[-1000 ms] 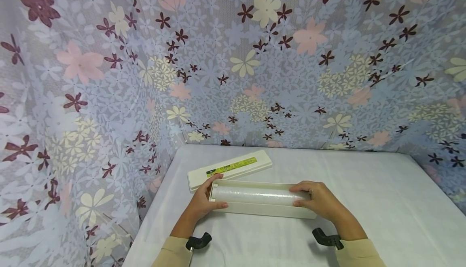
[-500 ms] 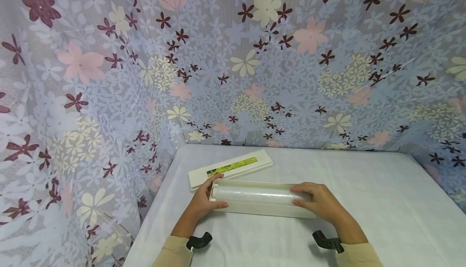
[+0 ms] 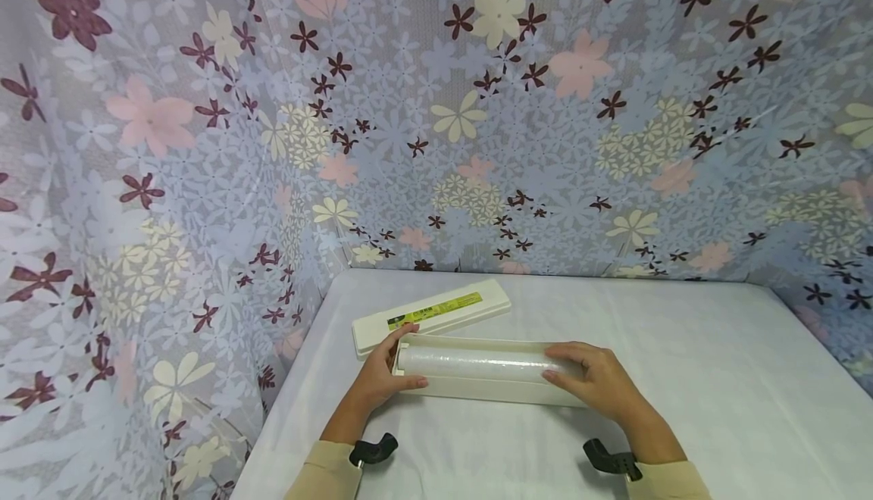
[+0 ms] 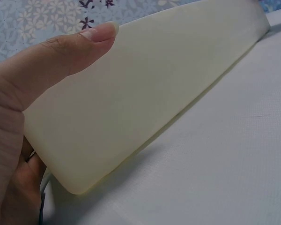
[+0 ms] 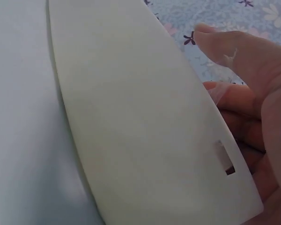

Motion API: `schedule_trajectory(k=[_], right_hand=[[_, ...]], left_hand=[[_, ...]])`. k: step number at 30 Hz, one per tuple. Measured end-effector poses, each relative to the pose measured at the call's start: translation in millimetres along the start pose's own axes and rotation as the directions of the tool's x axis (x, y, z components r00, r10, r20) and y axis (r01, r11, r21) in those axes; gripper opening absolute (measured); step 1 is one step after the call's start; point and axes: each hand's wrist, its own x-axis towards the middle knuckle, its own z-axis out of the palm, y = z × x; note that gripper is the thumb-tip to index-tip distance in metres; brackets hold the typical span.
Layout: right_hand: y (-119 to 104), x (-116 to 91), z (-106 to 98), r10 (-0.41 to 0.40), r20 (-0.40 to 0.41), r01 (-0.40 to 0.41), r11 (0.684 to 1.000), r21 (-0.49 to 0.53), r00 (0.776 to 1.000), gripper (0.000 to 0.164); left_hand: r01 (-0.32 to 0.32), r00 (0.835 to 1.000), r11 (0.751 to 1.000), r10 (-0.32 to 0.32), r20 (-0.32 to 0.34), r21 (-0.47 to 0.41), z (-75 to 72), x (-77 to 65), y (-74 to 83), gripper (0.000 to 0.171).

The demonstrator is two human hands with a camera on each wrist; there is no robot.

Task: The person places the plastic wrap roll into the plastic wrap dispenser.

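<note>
Fingers of the left hand (image 3: pixel 377 376) grip one end of the long cream plastic box (image 3: pixel 487 390); those of the right hand (image 3: pixel 602 380) lie parted over the glossy translucent film roll (image 3: pixel 470 364) inside, hold unclear. Best brace the box, working gently.

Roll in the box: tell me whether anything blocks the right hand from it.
Nothing visible does. The box is open on top, and the right hand curls over the right end of the roll. The lid lies beyond the box, away from that hand.
</note>
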Motion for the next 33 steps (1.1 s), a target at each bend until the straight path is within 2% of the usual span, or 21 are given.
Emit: schedule_trajectory(k=[6, 14, 33], right_hand=[[0.2, -3.6, 1.6, 0.014, -0.015, -0.015, 1.0, -0.024, 1.0, 0.04], [-0.5, -5.6, 3.7, -0.033, -0.045, 0.032, 0.999, -0.024, 0.998, 0.054], [3.7, -9.4, -2.8, -0.067, -0.092, 0.066, 0.998, -0.01, 0.994, 0.059]], left_hand=[[-0.012, 1.0, 1.0, 0.012, 0.01, 0.002, 0.3, -0.8, 0.1, 0.101], [-0.005, 1.0, 1.0, 0.005, 0.01, -0.004, 0.7, -0.7, 0.4, 0.101], [-0.009, 1.0, 1.0, 0.009, 0.01, 0.005, 0.8, 0.0, 1.4, 0.102]])
